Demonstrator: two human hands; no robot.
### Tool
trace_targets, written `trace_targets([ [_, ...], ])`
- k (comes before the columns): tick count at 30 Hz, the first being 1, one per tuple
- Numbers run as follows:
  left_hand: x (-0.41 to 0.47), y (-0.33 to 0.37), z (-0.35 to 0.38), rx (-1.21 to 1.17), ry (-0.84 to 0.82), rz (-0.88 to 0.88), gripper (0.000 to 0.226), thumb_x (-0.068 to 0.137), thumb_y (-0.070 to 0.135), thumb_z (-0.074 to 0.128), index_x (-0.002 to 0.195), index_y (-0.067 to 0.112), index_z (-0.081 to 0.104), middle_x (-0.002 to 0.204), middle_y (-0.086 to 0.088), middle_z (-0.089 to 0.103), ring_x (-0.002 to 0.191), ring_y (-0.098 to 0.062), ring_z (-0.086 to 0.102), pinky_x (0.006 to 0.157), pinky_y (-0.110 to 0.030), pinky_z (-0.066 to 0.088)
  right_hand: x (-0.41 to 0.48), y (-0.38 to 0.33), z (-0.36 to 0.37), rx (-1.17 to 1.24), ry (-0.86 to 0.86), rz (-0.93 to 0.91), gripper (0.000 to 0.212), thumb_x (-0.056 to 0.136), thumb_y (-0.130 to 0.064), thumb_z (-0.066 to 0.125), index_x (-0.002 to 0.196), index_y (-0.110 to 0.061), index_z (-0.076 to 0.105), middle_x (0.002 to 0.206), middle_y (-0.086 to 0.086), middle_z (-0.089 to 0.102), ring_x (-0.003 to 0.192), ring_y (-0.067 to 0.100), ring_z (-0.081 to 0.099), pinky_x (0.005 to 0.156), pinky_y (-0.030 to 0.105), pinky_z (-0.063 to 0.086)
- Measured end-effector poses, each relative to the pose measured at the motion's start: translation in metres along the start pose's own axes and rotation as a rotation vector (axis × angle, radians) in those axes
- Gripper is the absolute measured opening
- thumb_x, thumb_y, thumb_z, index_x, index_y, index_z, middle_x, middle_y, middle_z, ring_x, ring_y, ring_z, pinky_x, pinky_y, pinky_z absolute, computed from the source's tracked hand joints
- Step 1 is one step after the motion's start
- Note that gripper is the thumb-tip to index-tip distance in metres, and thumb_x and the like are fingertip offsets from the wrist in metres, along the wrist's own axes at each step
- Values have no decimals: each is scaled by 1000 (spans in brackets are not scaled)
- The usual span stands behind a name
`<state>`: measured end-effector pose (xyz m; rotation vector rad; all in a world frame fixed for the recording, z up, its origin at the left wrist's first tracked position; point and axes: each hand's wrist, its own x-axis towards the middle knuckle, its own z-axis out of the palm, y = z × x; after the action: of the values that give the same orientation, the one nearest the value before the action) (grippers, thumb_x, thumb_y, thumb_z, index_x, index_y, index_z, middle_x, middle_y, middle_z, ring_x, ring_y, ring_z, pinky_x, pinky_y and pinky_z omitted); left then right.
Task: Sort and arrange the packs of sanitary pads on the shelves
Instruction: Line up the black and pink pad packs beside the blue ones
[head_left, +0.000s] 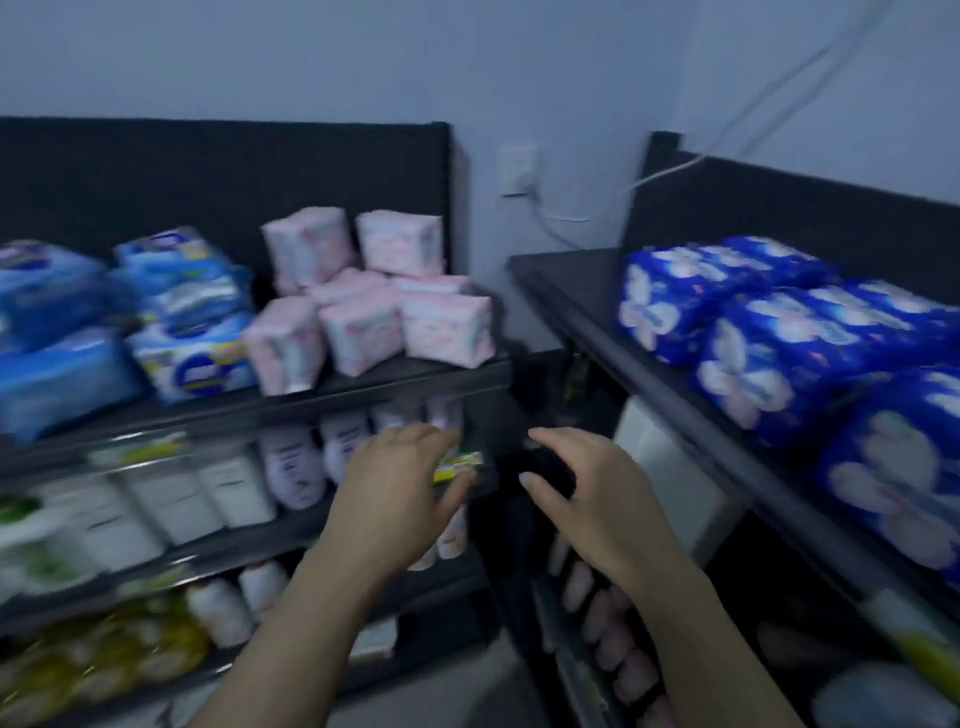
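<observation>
Several pink packs of pads (363, 306) are piled on the top left shelf (415, 376), next to blue-and-white packs (192, 317). Dark blue packs (789, 343) lie in rows on the right shelf unit (582, 312). White and pale pink packs (291, 467) stand on the second left shelf. My left hand (400, 488) reaches toward that second shelf's right end, fingers extended near a yellow-green price label (460, 464); the blur hides any contact. My right hand (587, 483) hovers in the gap between the two units, fingers relaxed and holding nothing.
Lower left shelves carry white, green and yellow packs (104, 649). Pink packs (608, 623) line a lower right shelf. A wall socket (517, 169) with a white cable sits in the corner behind. The frame is motion-blurred.
</observation>
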<state>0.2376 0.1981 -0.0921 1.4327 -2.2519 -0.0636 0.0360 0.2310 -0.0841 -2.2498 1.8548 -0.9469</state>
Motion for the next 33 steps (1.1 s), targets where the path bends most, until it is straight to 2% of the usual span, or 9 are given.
trace_targets([
  [3,-42,-36,-30,63,70,-133,44,80,50,45,99,20,71,90,-1,71,78,-29,67,65,-40,56,6,-44,33,66,-69,-110,44,83,-41,60,117,-14,68,111,0,70,105,15,61,95,35,49],
  [5,-69,-58,-49,105,107,-211,45,79,50,47,100,19,72,92,-1,73,79,-28,68,66,-39,57,12,-76,50,96,-126,-165,40,84,-35,65,120,-16,67,113,-1,69,105,19,62,96,37,48],
  [8,-108,-94,-79,131,161,-358,41,82,46,57,109,19,72,99,-1,73,88,-27,67,73,-40,56,20,-129,76,134,-165,-229,38,84,-33,67,118,-18,67,112,-1,69,103,20,63,92,34,49],
  [11,-147,-132,-110,149,198,-466,40,89,43,64,121,20,66,113,2,69,102,-24,63,84,-38,53,27,-189,109,168,-221,-307,44,81,-44,55,115,-19,68,110,0,70,102,24,64,91,37,50],
  [19,-258,-260,-206,226,310,-672,41,88,43,65,121,20,67,113,2,69,103,-22,63,84,-35,51,32,-363,196,231,-312,-510,42,90,-39,62,131,-27,58,130,-6,60,121,17,52,103,31,39],
  [25,-312,-342,-267,280,337,-768,40,92,47,57,126,26,62,120,7,64,110,-17,59,84,-31,47,37,-471,244,297,-332,-548,43,90,-40,62,131,-29,57,130,-9,59,121,12,52,101,26,37],
  [30,-330,-400,-295,260,379,-844,42,92,46,57,128,26,60,120,5,64,107,-18,59,81,-32,49,57,-521,275,320,-399,-497,43,92,-41,59,133,-30,55,133,-10,57,122,9,50,97,24,39],
  [32,-329,-423,-303,277,390,-873,43,93,46,56,130,25,58,124,5,63,111,-18,58,86,-33,49,72,-535,287,335,-414,-475,43,92,-42,59,133,-30,55,133,-10,57,114,9,53,90,24,39],
  [33,-327,-435,-308,286,399,-884,43,93,46,55,131,25,58,126,5,62,113,-18,58,88,-33,49,81,-541,293,338,-416,-468,43,92,-42,59,133,-31,54,131,-10,58,102,9,55,85,24,40],
])
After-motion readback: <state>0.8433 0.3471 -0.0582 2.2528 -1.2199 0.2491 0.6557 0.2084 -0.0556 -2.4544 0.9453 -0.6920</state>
